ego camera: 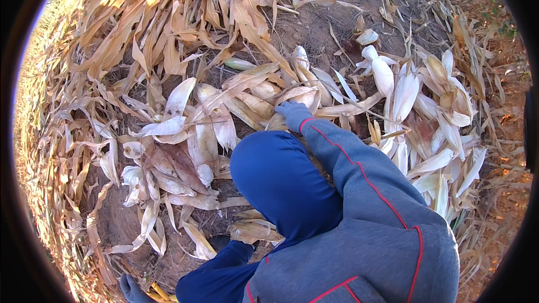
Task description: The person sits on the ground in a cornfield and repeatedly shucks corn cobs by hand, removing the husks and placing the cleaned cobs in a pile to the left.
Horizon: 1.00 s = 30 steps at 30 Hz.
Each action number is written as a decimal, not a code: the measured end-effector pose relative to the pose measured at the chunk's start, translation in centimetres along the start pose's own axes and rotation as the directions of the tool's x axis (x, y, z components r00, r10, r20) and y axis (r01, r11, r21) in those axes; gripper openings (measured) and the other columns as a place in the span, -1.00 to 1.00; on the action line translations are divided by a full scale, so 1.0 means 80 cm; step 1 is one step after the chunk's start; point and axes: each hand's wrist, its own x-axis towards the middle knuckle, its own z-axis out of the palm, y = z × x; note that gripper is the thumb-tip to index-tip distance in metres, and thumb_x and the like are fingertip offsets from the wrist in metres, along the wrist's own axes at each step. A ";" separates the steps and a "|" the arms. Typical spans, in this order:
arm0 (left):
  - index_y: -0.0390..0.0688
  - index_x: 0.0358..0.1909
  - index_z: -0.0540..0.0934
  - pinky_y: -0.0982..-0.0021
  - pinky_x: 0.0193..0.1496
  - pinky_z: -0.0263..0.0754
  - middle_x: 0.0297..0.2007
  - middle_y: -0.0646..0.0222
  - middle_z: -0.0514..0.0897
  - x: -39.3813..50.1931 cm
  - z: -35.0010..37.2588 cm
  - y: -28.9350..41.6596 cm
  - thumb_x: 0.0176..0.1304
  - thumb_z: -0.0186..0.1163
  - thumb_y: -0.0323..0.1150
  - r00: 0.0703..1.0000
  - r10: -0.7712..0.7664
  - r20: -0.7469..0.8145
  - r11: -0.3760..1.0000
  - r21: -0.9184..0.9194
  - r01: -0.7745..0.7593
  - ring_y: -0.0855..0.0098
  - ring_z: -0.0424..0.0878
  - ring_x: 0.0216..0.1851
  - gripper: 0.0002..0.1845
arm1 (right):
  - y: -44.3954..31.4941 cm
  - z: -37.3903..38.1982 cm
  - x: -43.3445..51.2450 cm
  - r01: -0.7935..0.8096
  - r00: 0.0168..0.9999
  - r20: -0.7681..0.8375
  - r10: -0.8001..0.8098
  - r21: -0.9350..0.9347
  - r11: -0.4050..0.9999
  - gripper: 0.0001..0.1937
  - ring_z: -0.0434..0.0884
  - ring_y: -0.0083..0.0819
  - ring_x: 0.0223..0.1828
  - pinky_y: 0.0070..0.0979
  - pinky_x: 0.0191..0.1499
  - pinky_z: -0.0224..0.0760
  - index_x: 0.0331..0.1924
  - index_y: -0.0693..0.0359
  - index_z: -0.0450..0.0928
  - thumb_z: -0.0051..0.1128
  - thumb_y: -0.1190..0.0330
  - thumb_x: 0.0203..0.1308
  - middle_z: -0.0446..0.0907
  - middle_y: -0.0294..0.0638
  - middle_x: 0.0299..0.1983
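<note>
My right hand (294, 114), in a grey glove, reaches past my bent knee and touches a dry ear of corn in its husk (301, 94). Its fingers rest at the husk's lower left edge; whether they grip it cannot be made out. More husked ears (257, 103) lie just left of this hand. My left hand (131, 288), also gloved, is low at the picture's left rim and partly cut off. Beside it are bare yellow corn cobs (160, 292), partly hidden by my leg. What the left hand holds, if anything, does not show.
A heap of dry corn stalks and leaves (177, 21) covers the ground ahead. Opened pale husks lie in one pile to the left (177, 168) and another to the right (438, 134). Bare soil (311, 25) shows beyond my right hand. My blue-clad knee (278, 176) stands between the piles.
</note>
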 end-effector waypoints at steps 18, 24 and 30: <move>-0.25 -0.11 0.58 0.65 -0.49 0.35 -0.40 0.48 0.58 0.035 0.139 -0.014 0.22 0.19 -0.34 0.887 0.044 0.459 0.986 -0.165 0.036 0.67 0.48 -0.50 -0.74 | 0.151 -0.103 -0.056 -0.195 0.910 -0.323 0.260 0.220 0.956 -0.80 0.59 -0.07 -0.25 -0.22 -0.18 0.42 -0.31 0.11 0.59 0.20 0.26 -0.06 0.60 -0.07 -0.36; -0.23 -0.15 0.60 0.65 -0.46 0.33 -0.38 0.50 0.59 0.021 0.151 0.022 0.24 0.16 -0.36 0.867 0.088 0.491 0.984 -0.177 0.001 0.68 0.48 -0.44 -0.79 | 0.047 -0.183 -0.028 0.078 0.881 -0.431 0.194 0.536 0.840 -0.67 0.58 -0.21 -0.39 -0.37 -0.28 0.41 -0.35 0.20 0.58 0.25 0.09 -0.05 0.58 -0.09 -0.43; -0.21 -0.16 0.61 0.64 -0.46 0.35 -0.41 0.50 0.59 0.011 0.155 0.041 0.23 0.15 -0.37 0.852 0.065 0.520 0.987 -0.160 0.023 0.67 0.49 -0.47 -0.80 | -0.102 -0.188 0.004 0.377 0.926 -0.364 -0.100 0.895 0.237 -0.63 0.60 -0.38 -0.38 -0.47 -0.27 0.45 -0.22 0.23 0.55 0.25 0.13 -0.02 0.57 -0.13 -0.41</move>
